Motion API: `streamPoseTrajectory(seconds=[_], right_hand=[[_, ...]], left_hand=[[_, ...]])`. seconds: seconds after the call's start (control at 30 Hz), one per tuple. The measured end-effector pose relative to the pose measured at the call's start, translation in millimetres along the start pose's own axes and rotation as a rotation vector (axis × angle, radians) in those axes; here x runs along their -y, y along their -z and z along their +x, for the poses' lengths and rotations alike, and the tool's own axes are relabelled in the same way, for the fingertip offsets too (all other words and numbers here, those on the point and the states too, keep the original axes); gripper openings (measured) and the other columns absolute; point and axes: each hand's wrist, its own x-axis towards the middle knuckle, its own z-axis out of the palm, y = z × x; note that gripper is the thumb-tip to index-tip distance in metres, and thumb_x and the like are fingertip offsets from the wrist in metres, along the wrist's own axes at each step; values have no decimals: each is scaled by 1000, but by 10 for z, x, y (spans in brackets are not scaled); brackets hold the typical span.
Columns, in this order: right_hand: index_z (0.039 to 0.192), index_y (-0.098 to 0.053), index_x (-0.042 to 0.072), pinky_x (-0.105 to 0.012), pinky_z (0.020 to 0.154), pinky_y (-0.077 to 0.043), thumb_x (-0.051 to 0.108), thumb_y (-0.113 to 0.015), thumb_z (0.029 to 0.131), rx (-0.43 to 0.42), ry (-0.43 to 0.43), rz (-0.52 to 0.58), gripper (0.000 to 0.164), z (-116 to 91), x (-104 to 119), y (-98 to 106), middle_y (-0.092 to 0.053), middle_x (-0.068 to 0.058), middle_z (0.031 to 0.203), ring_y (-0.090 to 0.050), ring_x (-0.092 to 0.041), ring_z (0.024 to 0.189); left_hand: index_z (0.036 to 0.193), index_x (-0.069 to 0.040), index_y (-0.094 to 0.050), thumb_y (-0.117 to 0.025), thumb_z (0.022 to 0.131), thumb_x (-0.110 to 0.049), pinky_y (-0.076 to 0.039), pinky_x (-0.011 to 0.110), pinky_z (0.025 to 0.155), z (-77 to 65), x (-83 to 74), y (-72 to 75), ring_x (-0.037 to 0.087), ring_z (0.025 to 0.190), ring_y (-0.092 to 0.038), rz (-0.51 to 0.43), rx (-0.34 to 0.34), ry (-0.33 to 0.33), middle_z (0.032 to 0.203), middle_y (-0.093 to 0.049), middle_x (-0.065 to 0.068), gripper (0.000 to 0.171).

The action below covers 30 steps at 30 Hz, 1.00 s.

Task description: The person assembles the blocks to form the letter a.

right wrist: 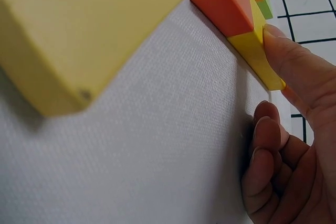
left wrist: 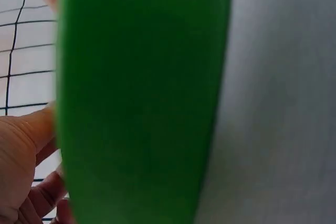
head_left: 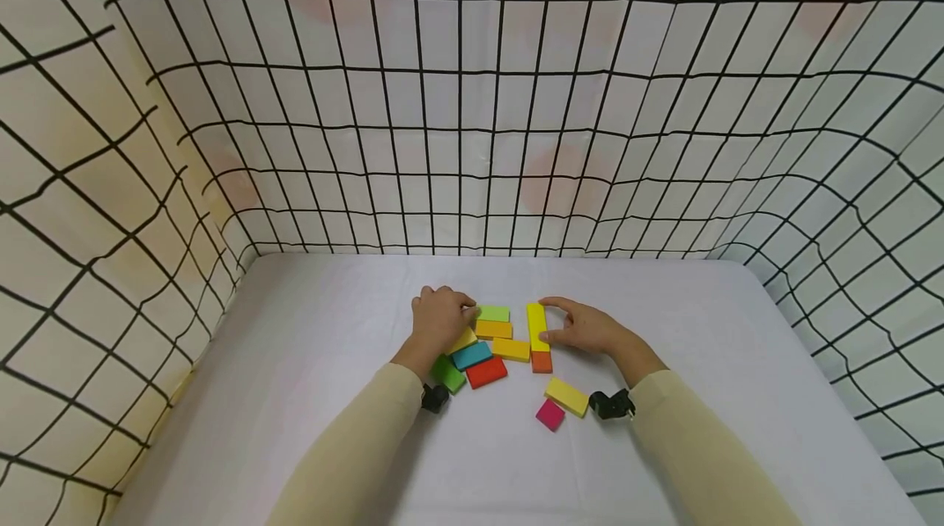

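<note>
In the head view my left hand is at the left end of a light green block, its curled thumb and forefinger closing on that end. An orange-yellow block lies along the light green one. My right hand pinches a long yellow block between thumb and forefinger. That block's near end meets a red-orange block. From the right wrist, the thumb presses on the yellow side while the other fingers curl loosely below. A dark green block hides most of the left hand's work in the left wrist view.
Blue, red and another orange-yellow block lie between the hands. Nearer the body are a pale yellow block and a magenta block. Black wire mesh surrounds the white table at the back and sides.
</note>
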Motion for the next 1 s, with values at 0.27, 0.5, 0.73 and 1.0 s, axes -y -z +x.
streamPoseTrajectory(seconds=[0.27,0.5,0.73,1.0], right_hand=[[154,-42,32,-35,71,-40,56,-75,87,6,2,5,79,-6,-11,6,-53,-10,101,-51,-24,89],[154,-43,33,-36,73,-40,56,-74,87,3,9,-2,77,-11,-2,15,-53,-9,101,-51,-23,91],[153,-44,33,-36,73,-40,57,-75,86,-5,4,5,77,-14,4,18,-54,-9,102,-51,-23,91],[153,-43,35,-34,69,-39,58,-75,85,-10,-7,3,79,2,-6,4,-53,-7,97,-51,-21,87]], left_hand=[[126,-30,-74,-66,97,-49,-35,39,80,17,-16,-51,26,96,-49,-73,33,-3,119,-69,5,35],[125,-30,-74,-64,98,-49,-36,38,81,63,-98,-46,25,94,-48,-54,49,15,121,-71,3,35],[126,-31,-74,-64,98,-49,-39,38,83,150,-194,-30,25,94,-50,-52,83,50,125,-72,-1,35],[130,-30,-71,-63,98,-49,-44,41,92,238,-262,-49,27,104,-53,-54,115,63,133,-69,-2,38]])
